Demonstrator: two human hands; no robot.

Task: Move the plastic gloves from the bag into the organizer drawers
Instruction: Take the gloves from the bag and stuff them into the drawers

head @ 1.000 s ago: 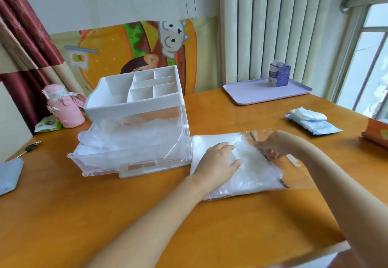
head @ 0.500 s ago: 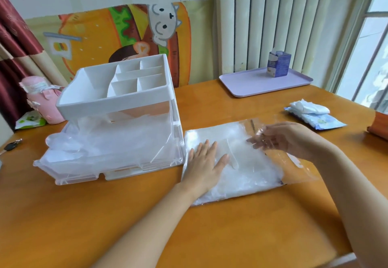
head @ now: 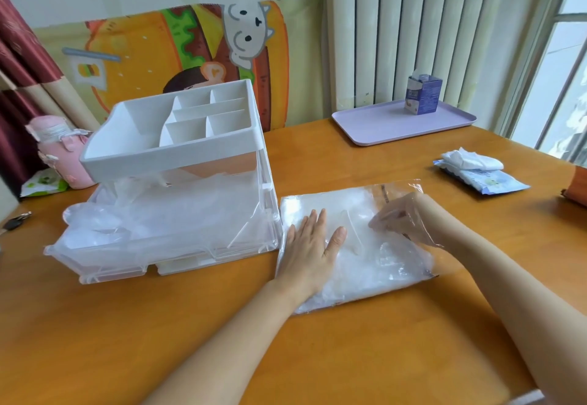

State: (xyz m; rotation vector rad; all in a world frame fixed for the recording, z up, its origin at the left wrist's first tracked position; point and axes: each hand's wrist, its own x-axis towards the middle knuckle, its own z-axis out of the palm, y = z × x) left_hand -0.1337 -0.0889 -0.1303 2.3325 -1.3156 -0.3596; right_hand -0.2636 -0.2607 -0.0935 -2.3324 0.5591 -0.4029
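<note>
A clear plastic bag [head: 365, 280] lies flat on the wooden table, filled with thin white plastic gloves [head: 359, 255]. My left hand [head: 313, 246] presses flat on the bag's left part, fingers straight. My right hand [head: 403, 219] is inside the bag's open right end, under the clear film, its fingertips pinching at the gloves. Left of the bag stands a white organizer [head: 178, 150] with a divided top tray. Its clear bottom drawer [head: 158, 249] is pulled out and holds crumpled gloves [head: 152, 214].
At the back right a purple tray [head: 381, 128] carries a small blue carton [head: 424, 95]. A wipes pack [head: 479, 176] lies at the right, an orange object [head: 579, 188] at the edge. A pink bottle [head: 60, 153], a green packet [head: 43, 184] and a key [head: 16, 222] are at the left.
My left hand has flattened on the bag, fingers now straight. My right hand has slid further left into the bag's opening. The view has shifted slightly.
</note>
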